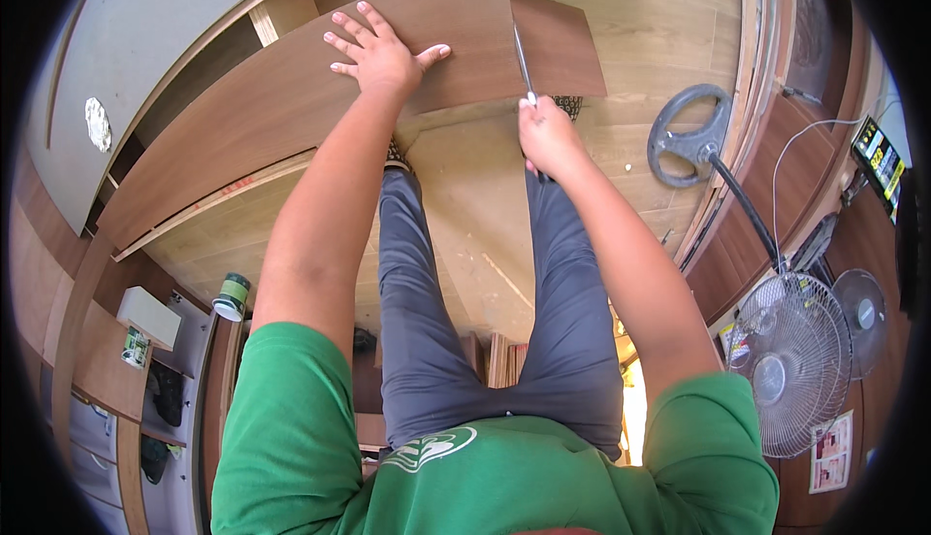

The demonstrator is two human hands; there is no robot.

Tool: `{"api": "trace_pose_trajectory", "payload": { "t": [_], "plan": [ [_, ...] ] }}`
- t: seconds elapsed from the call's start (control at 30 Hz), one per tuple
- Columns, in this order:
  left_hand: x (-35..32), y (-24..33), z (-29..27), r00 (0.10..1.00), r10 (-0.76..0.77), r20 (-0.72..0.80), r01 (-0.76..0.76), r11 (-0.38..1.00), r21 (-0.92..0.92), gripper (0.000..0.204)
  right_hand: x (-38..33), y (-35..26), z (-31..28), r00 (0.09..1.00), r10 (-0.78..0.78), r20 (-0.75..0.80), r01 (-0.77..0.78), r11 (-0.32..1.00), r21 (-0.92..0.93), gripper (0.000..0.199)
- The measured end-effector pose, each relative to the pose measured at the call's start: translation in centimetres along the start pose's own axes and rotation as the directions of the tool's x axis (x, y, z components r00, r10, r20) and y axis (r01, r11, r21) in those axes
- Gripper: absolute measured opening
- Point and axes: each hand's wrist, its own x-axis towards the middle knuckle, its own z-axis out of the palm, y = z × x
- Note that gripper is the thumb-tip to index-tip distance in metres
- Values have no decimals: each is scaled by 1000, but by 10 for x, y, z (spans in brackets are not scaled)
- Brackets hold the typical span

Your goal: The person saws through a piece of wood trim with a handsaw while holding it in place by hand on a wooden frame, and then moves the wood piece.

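Observation:
My left hand [384, 58] lies flat with spread fingers on a long reddish-brown wood panel [291, 98], pressing near its far edge. At the panel's right end, my right hand [551, 137] is closed round the handle of a handsaw [523, 58]. Its thin metal blade shows nearly edge-on and points away from me, along the line between the panel and a brown board piece [561, 48] on the right. That piece sits slightly lower; whether it is still joined to the panel I cannot tell. My fingers hide most of the handle.
A standing fan [787, 365] is at the right, its round base [689, 135] on the wood floor. A green-and-white can [232, 296] stands left of my legs. At the far left is a grey panel [145, 60]; open shelves [170, 409] are below it.

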Motion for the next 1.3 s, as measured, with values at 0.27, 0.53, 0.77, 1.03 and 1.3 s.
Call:
{"api": "trace_pose_trajectory", "payload": {
  "t": [0.27,0.53,0.77,1.03,1.3],
  "plan": [
    [2,3,0,1000,-12,17,12,1000,14,148,32,11,-12,1000,11,-14,-8,988,152,46],
    [-10,56,-10,575,810,-110,-690,554,466,73,-4,75,-30,997,-7,-74,48,816,576,26],
    [6,102,-29,335,920,206,-834,188,519,47,-9,96,-20,999,-26,-18,32,833,552,25],
    [-76,25,59,839,539,-69,-537,803,-260,35,-28,71,8,997,-40,72,-1,869,495,33],
    [-110,24,141,761,138,634,638,-337,-692,57,-20,40,20,998,41,41,-53,924,378,39]
  ]
}}
